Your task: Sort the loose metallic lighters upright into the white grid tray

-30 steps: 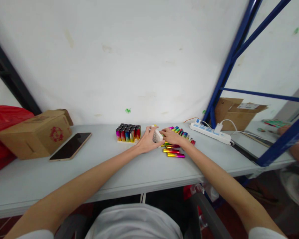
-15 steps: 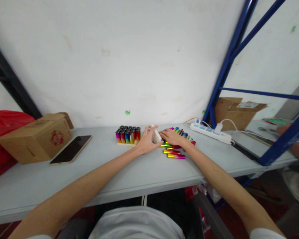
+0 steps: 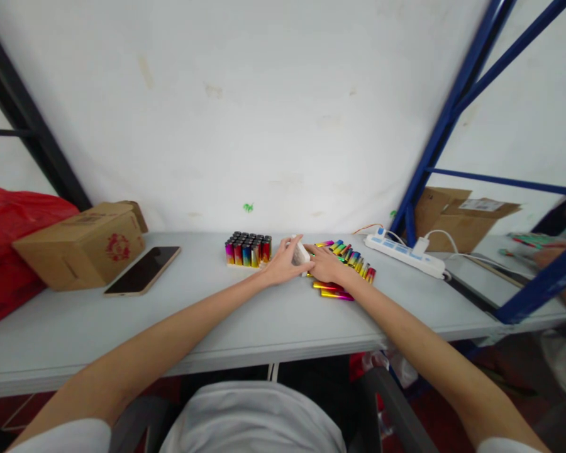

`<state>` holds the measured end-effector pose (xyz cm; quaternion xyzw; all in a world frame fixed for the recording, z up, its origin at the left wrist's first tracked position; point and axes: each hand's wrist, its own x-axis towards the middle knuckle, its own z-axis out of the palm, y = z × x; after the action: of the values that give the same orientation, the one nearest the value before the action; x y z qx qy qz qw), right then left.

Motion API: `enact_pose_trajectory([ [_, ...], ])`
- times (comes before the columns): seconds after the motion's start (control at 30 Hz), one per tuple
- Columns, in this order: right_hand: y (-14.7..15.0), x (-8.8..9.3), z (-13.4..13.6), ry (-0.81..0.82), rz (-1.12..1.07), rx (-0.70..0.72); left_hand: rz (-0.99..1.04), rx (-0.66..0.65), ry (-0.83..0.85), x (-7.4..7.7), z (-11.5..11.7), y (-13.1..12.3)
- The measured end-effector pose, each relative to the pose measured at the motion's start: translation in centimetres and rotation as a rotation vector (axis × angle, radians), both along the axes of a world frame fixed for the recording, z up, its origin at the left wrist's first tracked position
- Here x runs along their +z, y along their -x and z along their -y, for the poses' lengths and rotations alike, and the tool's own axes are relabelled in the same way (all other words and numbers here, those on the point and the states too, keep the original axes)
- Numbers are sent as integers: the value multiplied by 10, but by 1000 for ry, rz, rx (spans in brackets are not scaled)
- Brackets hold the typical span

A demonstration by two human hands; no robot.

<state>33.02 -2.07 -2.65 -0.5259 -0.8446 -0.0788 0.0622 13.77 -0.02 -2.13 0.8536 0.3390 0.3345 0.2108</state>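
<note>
My left hand [image 3: 283,263] is closed round a white block-like holder [image 3: 300,255], keeping it tilted up off the table with its face towards the right. At the holder's right side is my right hand [image 3: 327,264], its fingers bent together; what they grip, if anything, is hidden. Beneath and beyond that hand lie several loose shiny tubes [image 3: 337,294] in yellow, red, purple, blue and green. Left of my left hand, a block of similar coloured tubes with black tops [image 3: 248,250] stands upright in rows on a pale base.
On the left lie a phone [image 3: 144,270], a cardboard box [image 3: 82,245] and a red bag [image 3: 19,251]. A white power strip [image 3: 405,255] with cables is at the right, by the blue shelf frame [image 3: 436,132]. Past it are an open carton [image 3: 453,217] and another person's arm [image 3: 559,261].
My right hand has come closer to the holder and covers some of the tubes near it. My left hand still holds the holder tilted. The camera view has shifted slightly.
</note>
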Motion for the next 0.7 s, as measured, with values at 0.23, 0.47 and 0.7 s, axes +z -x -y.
enact_pose_trajectory([
  [0.23,6,7,7,4,53,-68,21,42,-90,-5,-2,0],
  [0.47,7,15,9,-1,-22,-37,75,113,-139,-8,-3,-1],
  [0.7,-30,26,-21,-187,-255,-162,201,117,-122,2,-7,-3],
])
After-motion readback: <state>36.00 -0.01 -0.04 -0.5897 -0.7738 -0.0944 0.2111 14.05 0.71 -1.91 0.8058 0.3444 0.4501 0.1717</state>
